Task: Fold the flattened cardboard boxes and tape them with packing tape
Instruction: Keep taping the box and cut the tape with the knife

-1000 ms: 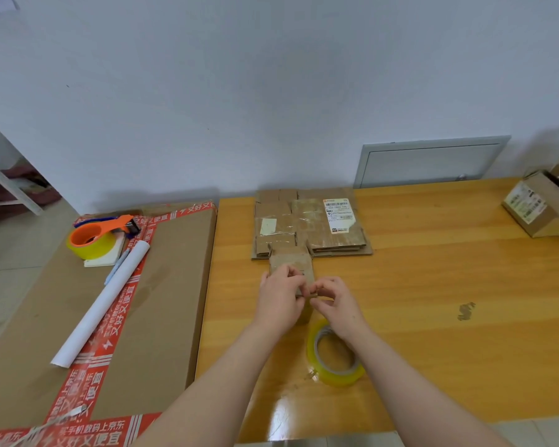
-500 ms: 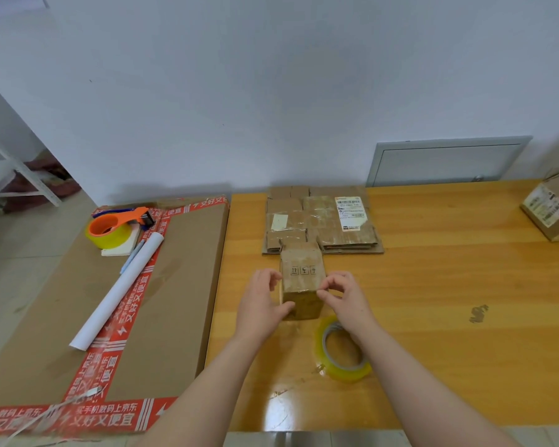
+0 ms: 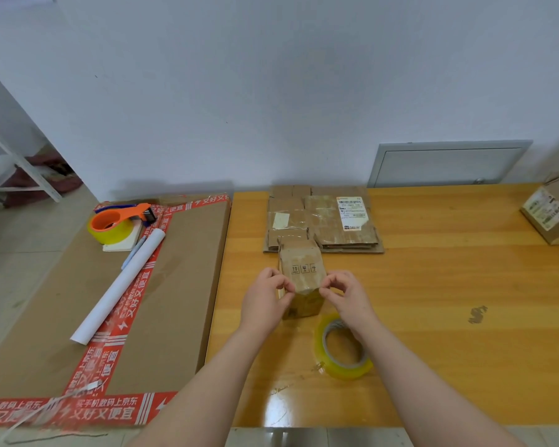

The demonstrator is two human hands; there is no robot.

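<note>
- The small brown box (image 3: 302,269) stands on the wooden counter (image 3: 433,285), just in front of the flat boxes (image 3: 323,221).
- A second ago both hands covered its top. Now they sit apart.
- The left hand (image 3: 265,301) grip pinches its near left corner, and the right hand (image 3: 346,295) grip pinches the right one.
- The box is rough cardboard. The tape roll (image 3: 342,366) is a shiny yellow ring.

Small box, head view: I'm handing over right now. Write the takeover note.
Left hand pinches the small box at the left corner of its near top edge; right hand pinches the right corner.
The box stands folded on the table, in front of the stack of flat boxes. The tape roll lies by the right wrist.
Done: this box is folded; tape appears laid over its top.
Left: press the tape ends down, then fold and tape the stack.
</note>
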